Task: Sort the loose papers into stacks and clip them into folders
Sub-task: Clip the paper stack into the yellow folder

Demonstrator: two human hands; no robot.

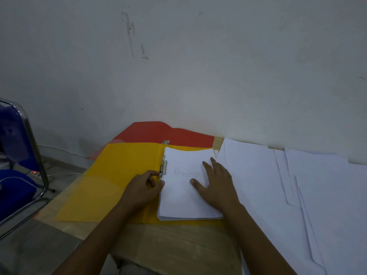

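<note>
My forearms reach in over the desk [178,241]. My left hand [144,188] pinches the metal clip [163,165] at the stack's edge; my right hand [215,182] lies flat, pressing the paper stack [184,199] marked "Dokumen" inside the open yellow folder [119,175]. Clipping seems underway; next, likely press the clip shut. A red folder [158,132] waits behind, loose papers [278,195] to the right.

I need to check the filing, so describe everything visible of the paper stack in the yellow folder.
The paper stack is white sheets, several thick, lying flat on the right half of the open yellow folder. "Dokumen" is handwritten on its top sheet, underlined. A metal clip sits on its left edge. The right hand rests flat on it; the left hand pinches its left edge just below the clip.
</note>
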